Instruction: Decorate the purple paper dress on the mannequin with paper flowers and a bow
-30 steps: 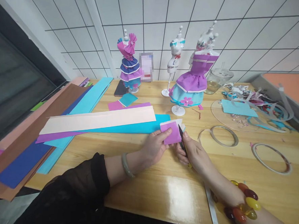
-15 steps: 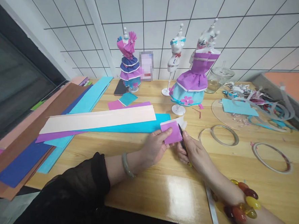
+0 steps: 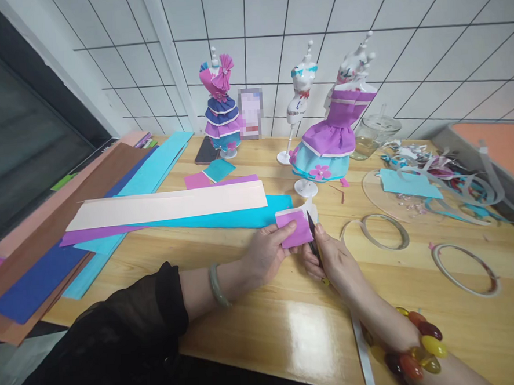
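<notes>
My left hand (image 3: 267,251) pinches a small square of purple crepe paper (image 3: 291,237) between thumb and fingers, above the table. Closed around slim black tweezers (image 3: 313,244), my right hand (image 3: 330,262) is just to the right of the paper. The pointed tip of the tweezers lies against the paper's right edge. A curled white strip (image 3: 310,205) sticks up behind that tip; whether it is still joined to the paper is hard to see. The lower end of the tweezers is partly hidden by my fingers.
Long crepe paper strips (image 3: 171,207) lie to the left. Dress-form figures (image 3: 328,139) in paper dresses stand at the back, near a glass jar (image 3: 369,136). To the right are tape rolls (image 3: 385,232), a clear round plate (image 3: 370,194) and ribbon scraps (image 3: 445,172).
The white strip at the paper's right edge lifted and spread rightward, then curled more upright. Both hands keep nearly the same place and grip.
</notes>
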### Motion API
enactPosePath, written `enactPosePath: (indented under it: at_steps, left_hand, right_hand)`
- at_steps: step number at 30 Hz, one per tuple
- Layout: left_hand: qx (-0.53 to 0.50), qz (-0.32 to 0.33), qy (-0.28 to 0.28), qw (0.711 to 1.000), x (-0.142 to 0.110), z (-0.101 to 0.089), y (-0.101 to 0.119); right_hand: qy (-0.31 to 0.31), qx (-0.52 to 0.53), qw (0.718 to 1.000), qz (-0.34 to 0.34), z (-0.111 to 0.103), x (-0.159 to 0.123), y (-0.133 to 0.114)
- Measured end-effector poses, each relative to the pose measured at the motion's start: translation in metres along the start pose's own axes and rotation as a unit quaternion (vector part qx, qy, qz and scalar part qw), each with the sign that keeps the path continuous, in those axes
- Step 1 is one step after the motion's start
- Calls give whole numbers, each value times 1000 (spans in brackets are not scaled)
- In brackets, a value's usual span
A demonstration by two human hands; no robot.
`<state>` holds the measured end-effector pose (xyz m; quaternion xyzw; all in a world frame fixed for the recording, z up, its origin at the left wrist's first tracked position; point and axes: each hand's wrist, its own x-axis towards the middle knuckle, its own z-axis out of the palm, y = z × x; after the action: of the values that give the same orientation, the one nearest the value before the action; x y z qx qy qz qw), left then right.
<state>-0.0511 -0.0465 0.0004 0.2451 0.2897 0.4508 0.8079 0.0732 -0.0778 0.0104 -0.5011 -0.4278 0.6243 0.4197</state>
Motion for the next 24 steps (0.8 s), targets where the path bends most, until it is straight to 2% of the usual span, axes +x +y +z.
enactPosePath:
  at_steps: [14,24]
  left_hand:
    - [-22,-14,30,999,1,1,6]
    - [-13,-15,18,1000,1,-2,3]
  right_hand:
    - [-10,-7,1000,12,-3,1,5]
    - [-17,-47,999,-6,-2,0,1]
